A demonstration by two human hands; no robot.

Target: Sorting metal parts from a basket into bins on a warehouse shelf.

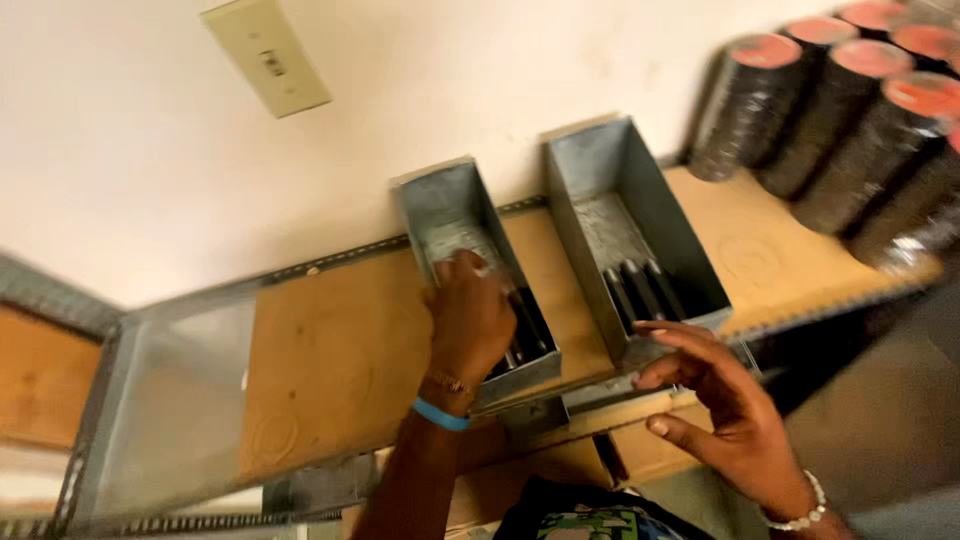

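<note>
Right hand: nearest the lens, fingers spread and loose, empty, fingertips at the front lip of the right bin, as if steadying it.
Left hand: reaching down into the left bin, fingers curled toward the contents; whether anything is actually gripped cannot be told, since the palm hides it. Blue band and thin bracelet at that wrist.
Left bin: grey metal, open-topped, back end against the wall, dark rod-like pieces lying lengthwise at its near end, just beside the fingers.
Right bin: same make, parallel and just beside the first, dark rods resting at its near end, the far end bare.
Shelf: brown board in a metal frame, both bins set side by side on it, open ends up for easy reach.
Rolls: dark, shiny, red-capped, stacked at the far right end of the shelf, well apart from both hands.
Wall plate: cream, on the wall above.
</note>
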